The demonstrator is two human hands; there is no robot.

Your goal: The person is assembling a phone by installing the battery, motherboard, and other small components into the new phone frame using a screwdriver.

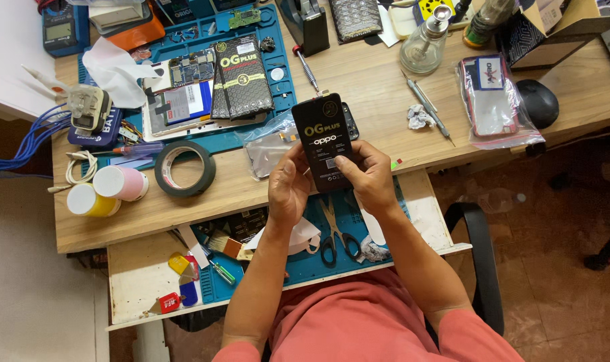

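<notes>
I hold a flat black packet [325, 141] with gold and white print upright over the desk edge. My left hand [288, 188] grips its lower left side. My right hand [366, 175] grips its lower right side, thumb across the front. A dark phone [349, 121] shows just behind the packet's right edge. Two similar black packets [243, 75] lie on the blue work mat [278, 80] at the back.
A roll of black tape [185, 168], two small tubs [107, 190], scissors [337, 234] on the pull-out shelf, a brush [226, 245], a glass bottle [425, 45], a screwdriver [306, 67], a bagged phone [492, 97], a black mouse [538, 103] and a crumpled tissue [420, 118] surround me.
</notes>
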